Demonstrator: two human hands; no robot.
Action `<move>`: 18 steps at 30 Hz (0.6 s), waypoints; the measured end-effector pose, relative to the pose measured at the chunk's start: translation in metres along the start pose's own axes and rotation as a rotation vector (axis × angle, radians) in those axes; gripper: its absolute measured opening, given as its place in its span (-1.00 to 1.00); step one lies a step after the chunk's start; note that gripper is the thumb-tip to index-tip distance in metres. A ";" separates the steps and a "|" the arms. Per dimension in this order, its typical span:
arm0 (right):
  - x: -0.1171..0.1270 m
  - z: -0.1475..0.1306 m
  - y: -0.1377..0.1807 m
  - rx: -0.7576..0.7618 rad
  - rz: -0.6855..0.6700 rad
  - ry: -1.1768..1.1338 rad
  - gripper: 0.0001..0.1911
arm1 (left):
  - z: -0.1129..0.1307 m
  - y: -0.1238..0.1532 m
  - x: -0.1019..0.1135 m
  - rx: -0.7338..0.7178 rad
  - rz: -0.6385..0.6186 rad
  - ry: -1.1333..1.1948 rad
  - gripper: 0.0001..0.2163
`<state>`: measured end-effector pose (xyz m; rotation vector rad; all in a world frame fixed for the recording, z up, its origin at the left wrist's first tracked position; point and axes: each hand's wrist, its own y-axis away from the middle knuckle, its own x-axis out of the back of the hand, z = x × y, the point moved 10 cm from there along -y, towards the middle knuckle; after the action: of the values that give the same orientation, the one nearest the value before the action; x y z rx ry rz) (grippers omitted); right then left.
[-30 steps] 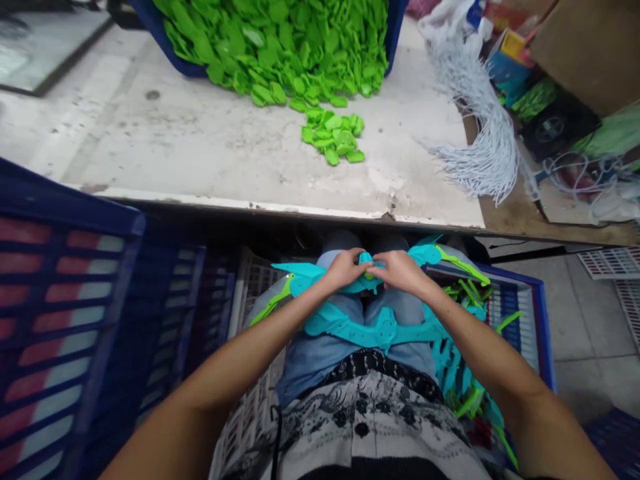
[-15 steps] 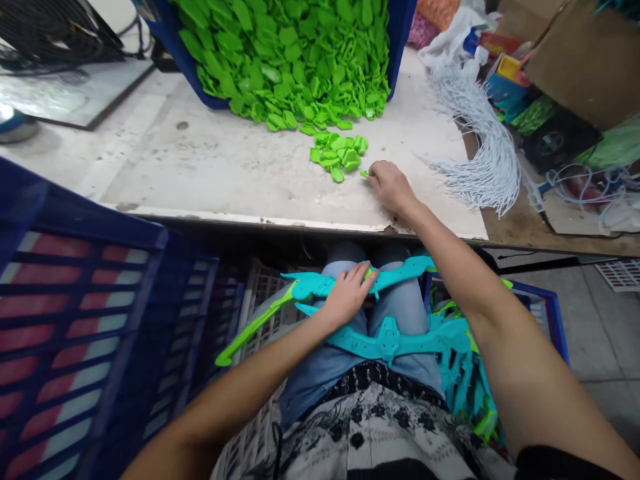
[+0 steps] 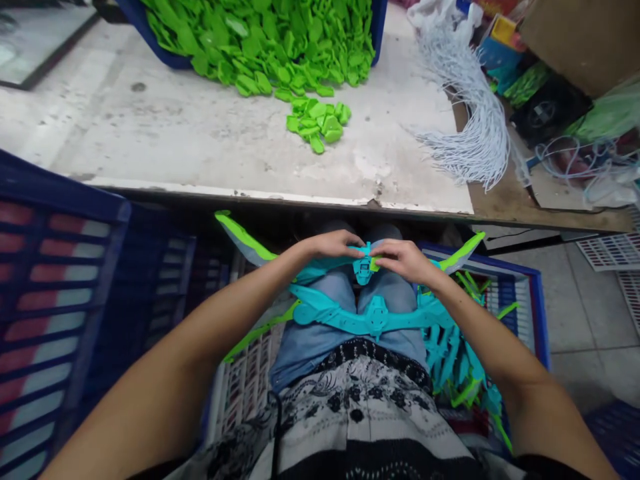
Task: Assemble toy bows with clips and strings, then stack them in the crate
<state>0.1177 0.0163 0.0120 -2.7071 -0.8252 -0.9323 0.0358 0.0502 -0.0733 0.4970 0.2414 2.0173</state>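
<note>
Your right hand (image 3: 404, 259) back from tabletop (image 3: 200, 143), pinching green tab (image 3: 375, 264) at held turquoise bow (image 3: 363, 272), 3 o'clock of centre; left hand (image 3: 336, 243) grips bow at 9; long axis 9-to-3.

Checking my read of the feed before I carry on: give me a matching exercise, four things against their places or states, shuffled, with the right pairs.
1. Right grip
2. Lower turquoise part
3. Small green pile
4. White string bundle

A. On the tabletop, just in front of the heaped blue bin
B. Fingertips at a bright green piece, beside the upper turquoise part
C. Toward the right end of the work surface, strands fanned out
D. Lying across the jeans

Right pairs: 1-B, 2-D, 3-A, 4-C
</note>
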 end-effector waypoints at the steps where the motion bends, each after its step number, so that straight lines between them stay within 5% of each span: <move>1: -0.007 0.002 -0.001 0.019 -0.004 0.008 -0.84 | -0.002 -0.002 0.000 0.000 0.005 0.013 -0.55; 8: -0.030 0.008 -0.007 0.045 -0.003 0.077 -0.83 | -0.007 -0.001 0.000 0.005 0.015 0.087 -0.57; 18: -0.034 0.017 -0.014 -0.068 -0.123 0.003 -0.84 | -0.003 0.001 0.001 -0.037 0.034 0.063 -0.62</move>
<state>0.0967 0.0177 -0.0224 -2.7376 -0.9874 -1.0068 0.0336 0.0512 -0.0751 0.4174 0.2356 2.0688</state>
